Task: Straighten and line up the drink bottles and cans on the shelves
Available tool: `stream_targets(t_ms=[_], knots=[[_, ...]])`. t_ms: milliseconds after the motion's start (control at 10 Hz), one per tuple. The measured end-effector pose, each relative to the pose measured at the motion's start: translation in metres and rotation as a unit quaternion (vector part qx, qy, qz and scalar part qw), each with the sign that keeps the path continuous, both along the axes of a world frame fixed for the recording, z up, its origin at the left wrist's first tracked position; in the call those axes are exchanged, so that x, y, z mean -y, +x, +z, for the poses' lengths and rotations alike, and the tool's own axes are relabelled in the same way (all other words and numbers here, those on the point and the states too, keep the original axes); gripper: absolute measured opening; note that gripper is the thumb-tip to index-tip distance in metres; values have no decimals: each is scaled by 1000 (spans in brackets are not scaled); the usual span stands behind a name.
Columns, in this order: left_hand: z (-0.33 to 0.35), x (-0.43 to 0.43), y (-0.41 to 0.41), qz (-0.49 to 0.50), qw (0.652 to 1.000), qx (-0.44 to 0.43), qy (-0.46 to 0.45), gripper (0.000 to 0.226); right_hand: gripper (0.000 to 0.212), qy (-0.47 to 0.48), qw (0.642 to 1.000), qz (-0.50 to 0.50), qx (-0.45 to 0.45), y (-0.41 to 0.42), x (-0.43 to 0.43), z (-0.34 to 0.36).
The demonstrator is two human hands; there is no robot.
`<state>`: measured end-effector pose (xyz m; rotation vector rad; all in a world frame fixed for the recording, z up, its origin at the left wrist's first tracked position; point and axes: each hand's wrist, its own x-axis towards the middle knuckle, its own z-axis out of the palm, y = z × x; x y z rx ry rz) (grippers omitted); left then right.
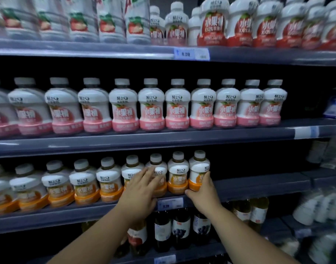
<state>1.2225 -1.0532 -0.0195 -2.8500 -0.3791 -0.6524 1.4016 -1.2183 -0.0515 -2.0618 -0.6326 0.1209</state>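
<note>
Two hands at orange row: right hand (203, 189) wraps end bottle (198, 168), upright, from its right; left hand (142, 189) flat, fingers straight, vs third bottle (159, 168) in.

Red-banded bottles (212, 25) read "100%", pink bottles (177, 109) "轻上", and the price tag (184, 53) seemingly "8.20".
</note>
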Motion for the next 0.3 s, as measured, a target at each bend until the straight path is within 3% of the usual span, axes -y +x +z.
stream_targets(t_ms=[100,200,300], knots=[[10,-14,-17,-16,999,-30,-18,74,100,27,999,15,25,-31,1,12],[26,-19,-38,-47,998,-32,-40,77,70,63,997,28,43,-65,1,31],[47,-17,-60,-60,993,-35,-98,76,61,77,995,31,55,-91,0,52]])
